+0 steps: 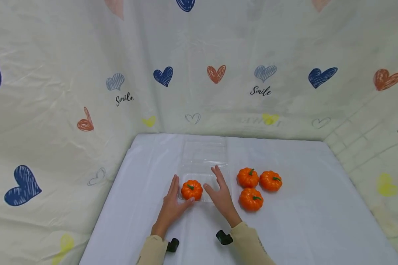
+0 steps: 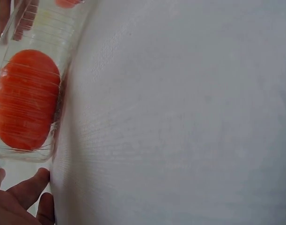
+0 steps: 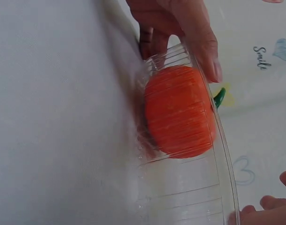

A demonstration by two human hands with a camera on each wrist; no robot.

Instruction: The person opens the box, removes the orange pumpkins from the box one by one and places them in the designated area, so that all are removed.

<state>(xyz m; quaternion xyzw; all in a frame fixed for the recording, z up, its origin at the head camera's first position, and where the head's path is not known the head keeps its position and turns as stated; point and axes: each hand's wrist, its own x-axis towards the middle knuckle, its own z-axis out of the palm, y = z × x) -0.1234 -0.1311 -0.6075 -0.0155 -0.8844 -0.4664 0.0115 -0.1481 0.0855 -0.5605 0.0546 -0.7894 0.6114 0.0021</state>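
Note:
A small orange pumpkin (image 1: pixel 191 191) with a green stem sits in the left part of a clear plastic clamshell box (image 1: pixel 207 199). The box's lid (image 1: pixel 203 150) lies folded back toward the wall. My left hand (image 1: pixel 173 207) rests about the box's front left corner, fingers straight along the side and thumb stretched across the front. Through the ribbed wall, the right wrist view shows the pumpkin (image 3: pixel 180 112) with its stem above the rim. My right hand (image 1: pixel 223 198) is spread over the box's right side, holding nothing, its fingers (image 3: pixel 271 212) close to the rim.
Three more orange pumpkins (image 1: pixel 251 199) stand grouped to the right of the box. A white cloth (image 1: pixel 302 228) covers the table. Behind it hangs a pale curtain (image 1: pixel 192 99) printed with hearts. Black wrist cameras (image 1: pixel 224 237) sit near both sleeves.

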